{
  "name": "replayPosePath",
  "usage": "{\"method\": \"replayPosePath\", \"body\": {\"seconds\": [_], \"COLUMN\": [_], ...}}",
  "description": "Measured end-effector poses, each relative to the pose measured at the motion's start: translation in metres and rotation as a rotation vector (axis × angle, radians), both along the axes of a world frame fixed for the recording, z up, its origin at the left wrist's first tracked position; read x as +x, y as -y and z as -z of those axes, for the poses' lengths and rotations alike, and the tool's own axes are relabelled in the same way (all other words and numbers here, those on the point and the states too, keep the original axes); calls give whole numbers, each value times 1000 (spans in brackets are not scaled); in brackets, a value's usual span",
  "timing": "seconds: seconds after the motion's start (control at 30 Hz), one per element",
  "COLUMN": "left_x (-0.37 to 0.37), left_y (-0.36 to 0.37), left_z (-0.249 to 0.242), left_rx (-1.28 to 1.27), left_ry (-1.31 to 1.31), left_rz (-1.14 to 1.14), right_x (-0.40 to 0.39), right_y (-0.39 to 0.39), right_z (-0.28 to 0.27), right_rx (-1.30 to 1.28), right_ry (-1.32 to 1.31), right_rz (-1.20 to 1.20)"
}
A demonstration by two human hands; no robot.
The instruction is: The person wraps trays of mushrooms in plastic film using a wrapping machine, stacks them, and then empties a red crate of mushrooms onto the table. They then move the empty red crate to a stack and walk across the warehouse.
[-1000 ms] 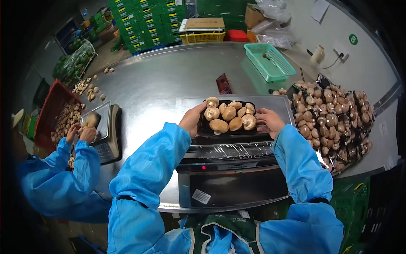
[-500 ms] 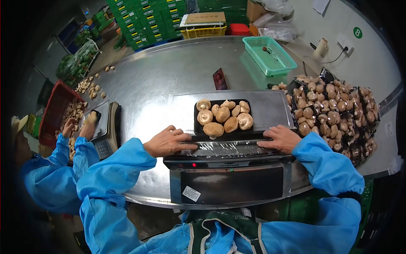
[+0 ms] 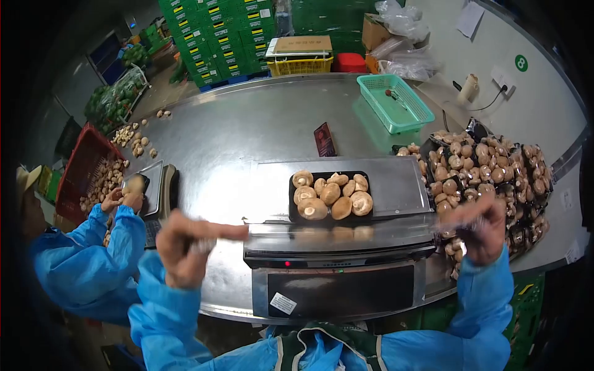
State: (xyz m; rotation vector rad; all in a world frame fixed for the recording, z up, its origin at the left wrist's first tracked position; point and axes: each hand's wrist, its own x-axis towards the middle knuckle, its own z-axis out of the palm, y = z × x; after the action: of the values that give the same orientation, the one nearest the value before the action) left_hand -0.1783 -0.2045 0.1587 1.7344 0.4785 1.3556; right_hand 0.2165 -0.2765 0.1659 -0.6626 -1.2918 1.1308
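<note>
A black tray of brown mushrooms (image 3: 331, 195) rests on the metal plate of a wrapping machine (image 3: 340, 260). Clear film (image 3: 337, 234) spans the machine's front, just before the tray. My left hand (image 3: 189, 246), at the left end of the film, is raised with fingers closed, a crumpled bit of clear film showing at them. On the other side my right hand (image 3: 479, 229) is also raised and closed, clear film at its fingers. Motion blurs both hands. The machine's dark front plate (image 3: 340, 290) bears a white label.
Wrapped mushroom trays (image 3: 489, 173) are piled at the right. A green basket (image 3: 396, 105) stands behind, near a dark red card (image 3: 324, 140). At the left, a co-worker (image 3: 80, 260) handles mushrooms over a scale (image 3: 151, 185), beside a red crate (image 3: 80, 167).
Both my hands have risen from the machine's front edge and spread outward, with film now stretched between them. The co-worker's hands have shifted at the scale. The view has tilted slightly.
</note>
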Motion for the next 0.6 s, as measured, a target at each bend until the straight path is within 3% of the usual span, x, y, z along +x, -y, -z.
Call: {"method": "replayPosePath", "body": {"seconds": [0.07, 0.1, 0.17, 0.2, 0.27, 0.37, 0.4, 0.47, 0.6], "left_x": [13, 18, 43, 43, 44, 43, 47, 46, 47], "left_y": [-56, -93, -146, -166, -193, -207, -200, -208, -215], "left_z": [0, 7, 36, 50, 91, 145, 141, 164, 165], "left_rx": [299, 446, 470, 596, 691, 705, 565, 485, 483], "left_ry": [-266, -529, -646, -882, -1207, -1280, -1356, -1271, -1213], "left_rz": [-84, -143, -181, -135, -33, -7, 16, -51, -52], "right_x": [-3, -6, 4, 8, 20, 28, 25, 17, 3], "right_y": [-54, -85, -141, -157, -186, -199, -198, -197, -198], "right_z": [2, 13, 44, 65, 102, 149, 153, 161, 180], "right_rx": [288, 419, 649, 654, 763, 741, 737, 506, 314], "right_ry": [525, 767, 1347, 1351, 1708, 1779, 1779, 1671, 1537], "right_rz": [257, 374, 317, 319, 256, 206, 197, 223, 175]}}
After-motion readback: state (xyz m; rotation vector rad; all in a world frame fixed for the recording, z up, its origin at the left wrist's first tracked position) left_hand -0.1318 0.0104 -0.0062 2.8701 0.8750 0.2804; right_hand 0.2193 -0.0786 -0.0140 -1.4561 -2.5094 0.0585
